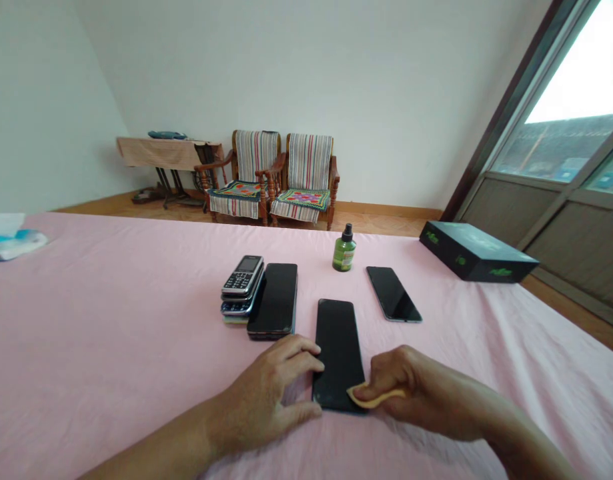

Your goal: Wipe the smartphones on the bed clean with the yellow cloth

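A black smartphone lies face up on the pink tablecloth in front of me. My left hand rests against its left edge, fingers curled onto the screen and steadying it. My right hand is closed on a small yellow cloth that it presses on the phone's near right corner.
A stack of smartphones and a stack of keypad phones lie to the left. Another smartphone, a green bottle and a black box sit further back right. A tissue pack lies far left.
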The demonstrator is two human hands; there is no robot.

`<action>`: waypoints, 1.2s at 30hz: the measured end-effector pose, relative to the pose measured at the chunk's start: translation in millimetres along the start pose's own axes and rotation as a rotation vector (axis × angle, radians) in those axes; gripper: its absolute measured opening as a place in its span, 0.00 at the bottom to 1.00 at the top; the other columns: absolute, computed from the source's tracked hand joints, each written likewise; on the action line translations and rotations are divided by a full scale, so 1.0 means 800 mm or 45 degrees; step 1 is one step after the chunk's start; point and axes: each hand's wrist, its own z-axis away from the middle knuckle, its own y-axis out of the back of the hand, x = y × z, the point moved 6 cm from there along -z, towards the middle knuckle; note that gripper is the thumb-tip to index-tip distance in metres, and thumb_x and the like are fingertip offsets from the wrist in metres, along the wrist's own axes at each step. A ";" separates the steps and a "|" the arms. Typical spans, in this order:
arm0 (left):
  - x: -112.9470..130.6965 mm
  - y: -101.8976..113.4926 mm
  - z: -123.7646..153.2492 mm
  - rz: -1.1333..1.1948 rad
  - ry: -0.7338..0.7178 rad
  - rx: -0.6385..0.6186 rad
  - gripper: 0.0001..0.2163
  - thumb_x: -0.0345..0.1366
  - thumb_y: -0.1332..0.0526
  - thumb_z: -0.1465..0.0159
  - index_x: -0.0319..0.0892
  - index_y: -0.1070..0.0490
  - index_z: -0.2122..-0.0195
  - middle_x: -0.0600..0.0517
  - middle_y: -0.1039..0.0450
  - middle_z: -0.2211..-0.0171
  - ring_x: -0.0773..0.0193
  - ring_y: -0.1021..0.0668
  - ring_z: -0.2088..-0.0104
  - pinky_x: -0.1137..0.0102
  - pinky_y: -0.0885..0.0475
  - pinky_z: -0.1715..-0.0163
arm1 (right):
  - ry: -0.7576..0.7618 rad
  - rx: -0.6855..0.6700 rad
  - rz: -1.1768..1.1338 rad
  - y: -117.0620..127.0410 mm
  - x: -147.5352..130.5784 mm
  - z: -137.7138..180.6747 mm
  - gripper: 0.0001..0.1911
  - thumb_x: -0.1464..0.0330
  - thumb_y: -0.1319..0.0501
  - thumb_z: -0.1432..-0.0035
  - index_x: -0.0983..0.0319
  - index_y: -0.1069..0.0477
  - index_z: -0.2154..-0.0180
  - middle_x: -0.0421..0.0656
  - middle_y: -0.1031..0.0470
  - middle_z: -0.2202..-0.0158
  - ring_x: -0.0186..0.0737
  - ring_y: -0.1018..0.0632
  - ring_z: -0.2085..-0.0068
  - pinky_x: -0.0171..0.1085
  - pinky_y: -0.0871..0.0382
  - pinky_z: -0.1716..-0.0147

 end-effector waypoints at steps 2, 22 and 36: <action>-0.001 0.000 0.000 0.002 0.012 -0.003 0.18 0.33 0.30 0.43 0.41 0.28 0.52 0.43 0.32 0.49 0.54 0.28 0.48 0.62 0.32 0.46 | 0.007 -0.035 -0.036 -0.001 -0.001 0.001 0.10 0.74 0.41 0.40 0.64 0.22 0.70 0.39 0.26 0.72 0.32 0.26 0.68 0.29 0.34 0.68; 0.010 -0.004 0.003 -0.038 -0.160 0.008 0.16 0.36 0.32 0.41 0.38 0.27 0.53 0.41 0.29 0.51 0.53 0.27 0.50 0.60 0.31 0.49 | -0.034 0.700 0.125 0.039 0.035 -0.016 0.13 0.64 0.45 0.36 0.59 0.22 0.60 0.43 0.23 0.68 0.38 0.24 0.66 0.34 0.32 0.68; 0.014 -0.016 0.002 -0.148 -0.151 0.015 0.16 0.40 0.32 0.41 0.38 0.28 0.56 0.39 0.34 0.44 0.49 0.31 0.44 0.59 0.36 0.43 | -0.230 0.645 0.974 0.023 0.018 -0.079 0.11 0.76 0.48 0.38 0.61 0.28 0.67 0.42 0.31 0.71 0.37 0.29 0.68 0.35 0.45 0.66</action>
